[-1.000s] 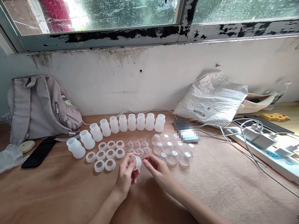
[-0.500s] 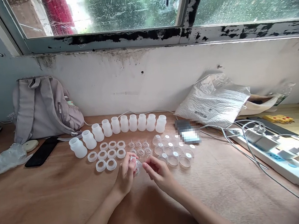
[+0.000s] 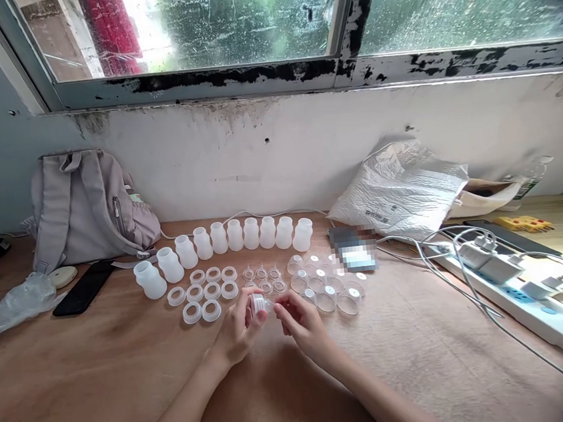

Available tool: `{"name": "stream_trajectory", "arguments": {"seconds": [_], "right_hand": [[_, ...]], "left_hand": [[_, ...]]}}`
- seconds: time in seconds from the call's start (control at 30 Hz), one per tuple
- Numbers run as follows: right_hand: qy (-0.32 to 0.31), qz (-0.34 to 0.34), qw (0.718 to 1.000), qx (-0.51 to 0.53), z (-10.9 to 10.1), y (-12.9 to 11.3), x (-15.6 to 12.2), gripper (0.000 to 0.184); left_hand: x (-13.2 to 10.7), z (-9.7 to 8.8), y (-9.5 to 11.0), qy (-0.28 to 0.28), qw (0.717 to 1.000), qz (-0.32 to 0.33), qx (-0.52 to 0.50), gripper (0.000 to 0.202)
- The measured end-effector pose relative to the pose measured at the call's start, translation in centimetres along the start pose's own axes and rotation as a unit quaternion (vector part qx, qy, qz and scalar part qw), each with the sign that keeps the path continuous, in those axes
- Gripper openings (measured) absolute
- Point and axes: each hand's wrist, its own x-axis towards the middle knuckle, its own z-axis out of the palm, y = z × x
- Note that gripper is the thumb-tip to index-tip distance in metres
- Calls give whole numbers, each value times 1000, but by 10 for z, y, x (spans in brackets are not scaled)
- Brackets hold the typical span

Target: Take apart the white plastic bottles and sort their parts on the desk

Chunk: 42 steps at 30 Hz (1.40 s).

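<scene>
My left hand (image 3: 242, 326) is closed round a white screw ring (image 3: 258, 305) tipped on its side. A clear bottle nipple (image 3: 269, 305) pokes out of the ring to the right. With thumb and forefinger, my right hand (image 3: 300, 320) pinches the nipple's tip. Several more screw rings (image 3: 211, 310) lie in rows left of my hands. Clear nipples (image 3: 262, 275) stand just behind my hands, partly hidden by them. To the right are transparent dome caps (image 3: 347, 303), each with a white dot. Frosted small bottles (image 3: 251, 233) form a curved row at the back.
A grey backpack (image 3: 87, 208) leans on the wall at the left, near a black phone (image 3: 83, 287) and a plastic bag (image 3: 22, 299). At the right are a silver bubble mailer (image 3: 402, 188), a pixelated object (image 3: 353, 249) and a power strip (image 3: 526, 292) with loose cables.
The ring in my left hand has turned so its ridged side shows, with the nipple pointing right. My right hand has shifted slightly right, still at the nipple's tip. The view has tilted slightly.
</scene>
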Motion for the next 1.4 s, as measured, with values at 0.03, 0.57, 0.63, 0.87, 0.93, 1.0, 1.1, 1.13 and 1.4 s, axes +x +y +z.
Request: {"name": "stream_trajectory", "arguments": {"seconds": [0.03, 0.57, 0.63, 0.87, 0.93, 1.0, 1.1, 1.13, 1.4], "right_hand": [[15, 0, 1000, 2, -1, 1, 0, 19], [95, 8, 995, -24, -3, 17, 4, 22], [95, 10, 995, -22, -3, 18, 4, 23], [91, 10, 996, -21, -2, 21, 4, 23], [92, 10, 995, -22, -2, 21, 4, 22], [94, 10, 995, -20, -2, 21, 4, 22], [97, 9, 995, -18, -2, 21, 4, 23], [98, 9, 995, -17, -2, 20, 5, 23], [102, 15, 994, -20, -5, 15, 5, 20]], "left_hand": [[1, -1, -1, 13, 1000, 6, 11, 33], [17, -84, -56, 574, 795, 40, 192, 61], [16, -97, -73, 601, 780, -4, 175, 72], [18, -112, -121, 596, 767, -155, 180, 72], [18, -113, -127, 599, 767, -155, 169, 63], [18, -114, -128, 608, 763, -155, 154, 57], [16, -116, -121, 633, 746, -146, 145, 57], [16, -115, -116, 642, 742, -131, 139, 57], [12, -78, -63, 474, 865, 13, 165, 46]]}}
